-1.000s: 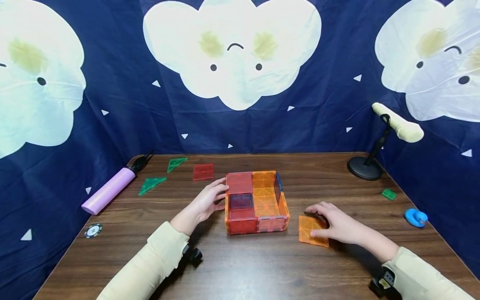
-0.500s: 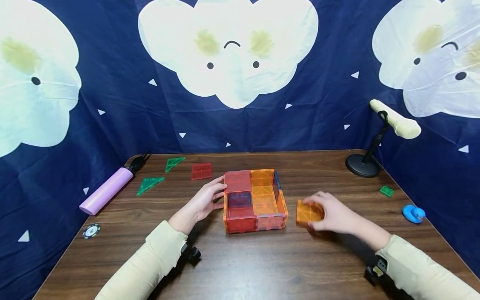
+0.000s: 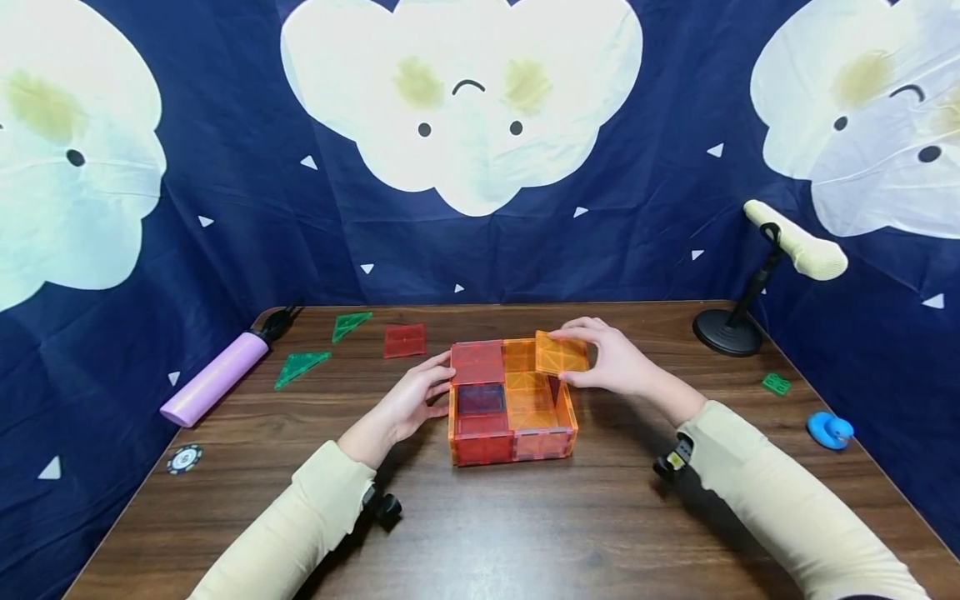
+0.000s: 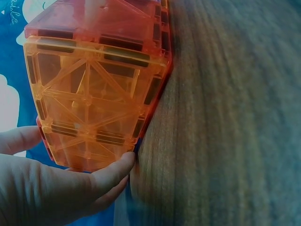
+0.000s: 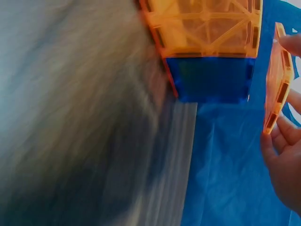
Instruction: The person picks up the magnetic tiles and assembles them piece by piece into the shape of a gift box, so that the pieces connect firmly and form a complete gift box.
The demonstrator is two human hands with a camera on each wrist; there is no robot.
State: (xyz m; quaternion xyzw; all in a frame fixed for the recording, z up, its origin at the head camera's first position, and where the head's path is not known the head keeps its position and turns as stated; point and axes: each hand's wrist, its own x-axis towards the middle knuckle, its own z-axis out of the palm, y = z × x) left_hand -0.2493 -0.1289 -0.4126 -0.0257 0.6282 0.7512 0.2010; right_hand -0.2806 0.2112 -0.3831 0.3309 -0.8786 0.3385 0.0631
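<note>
A low box of see-through magnetic tiles stands mid-table, with red, pink, orange and blue sides. A red square tile covers its back left quarter; the other quarters are open on top. My left hand rests its fingers against the box's left side toward the back, touching the orange wall. My right hand pinches an orange square tile by its edges above the back right quarter. In the right wrist view, that tile is seen nearly edge-on, apart from the box's blue wall.
Behind the left hand lie a red tile and two green triangle tiles. Farther left are a lilac hand pump and a poker chip. A microphone-like stand, green piece and blue rubber duck sit at right.
My right hand has picked the orange square tile up off the table and carried it left and away from me, over the box's back right. The left hand stays at the box.
</note>
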